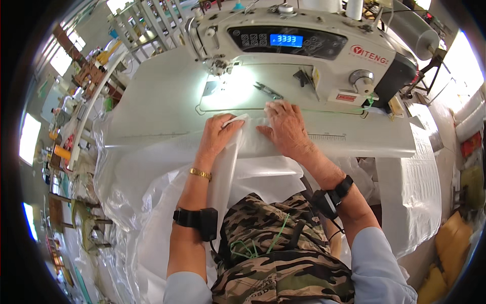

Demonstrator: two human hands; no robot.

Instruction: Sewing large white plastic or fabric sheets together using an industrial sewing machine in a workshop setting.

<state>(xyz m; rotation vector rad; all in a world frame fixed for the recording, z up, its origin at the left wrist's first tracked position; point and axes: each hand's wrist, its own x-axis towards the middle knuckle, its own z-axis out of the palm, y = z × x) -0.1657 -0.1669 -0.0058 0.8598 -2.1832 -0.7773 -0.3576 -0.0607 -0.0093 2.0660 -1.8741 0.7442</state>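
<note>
Fingers [230, 123] of my left hand [218, 136] pinch the sheet's [228, 167] folded edge; my right hand [286, 126] presses it flat on the tabletop [167, 101]. Nothing sewn yet, I judge; needle [218, 68] well apart.

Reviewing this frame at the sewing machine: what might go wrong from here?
1. The left hand pinches a folded edge of the white plastic sheet while the right hand presses it flat; the slippery sheet may slide and lose its fold.
2. The snips lie just beyond the right hand's fingertips; pushing forward might knock them.
3. Loose sheet hanging off the table may drag the work sideways.
</note>
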